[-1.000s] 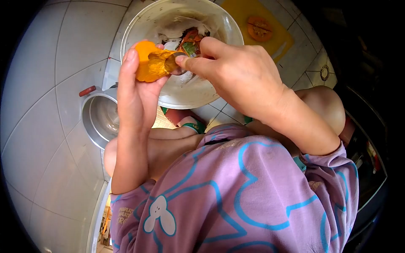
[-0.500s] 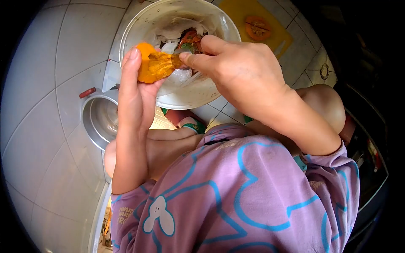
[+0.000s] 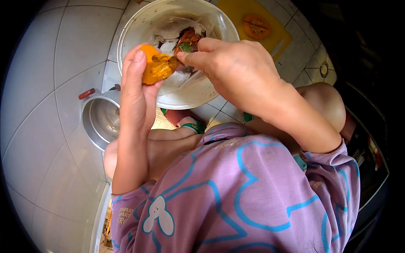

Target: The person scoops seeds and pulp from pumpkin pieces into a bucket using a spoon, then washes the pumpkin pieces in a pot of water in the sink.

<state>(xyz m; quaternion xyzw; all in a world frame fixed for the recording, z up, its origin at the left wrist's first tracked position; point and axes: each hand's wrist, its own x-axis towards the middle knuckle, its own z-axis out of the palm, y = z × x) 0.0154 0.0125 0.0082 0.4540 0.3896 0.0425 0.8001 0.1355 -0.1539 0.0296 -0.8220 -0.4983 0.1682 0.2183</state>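
Observation:
My left hand [image 3: 137,80] grips an orange piece of pumpkin [image 3: 152,76], its thumb on the near side and fingers behind. A rough brown stem end [image 3: 172,63] sticks out of the pumpkin toward the right. My right hand [image 3: 236,69] is closed, with its index finger reaching to the stem end; whatever lies inside its grip is hidden by the back of the hand. Both hands are above a white bucket [image 3: 181,101] lined with a plastic bag, holding red, green and dark scraps [image 3: 187,42].
A yellow cutting board [image 3: 232,12] lies at the back right, carrying a cut orange pumpkin piece [image 3: 256,26]. To the left of my left forearm stands a metal pot [image 3: 90,126] with a red-brown handle [image 3: 87,93]. A round drain [image 3: 324,69] sits in the tiled floor at right.
The pumpkin piece has turned slightly in my left hand, so the stem end looks shorter. My right hand has shifted a little to the left and stays close to it.

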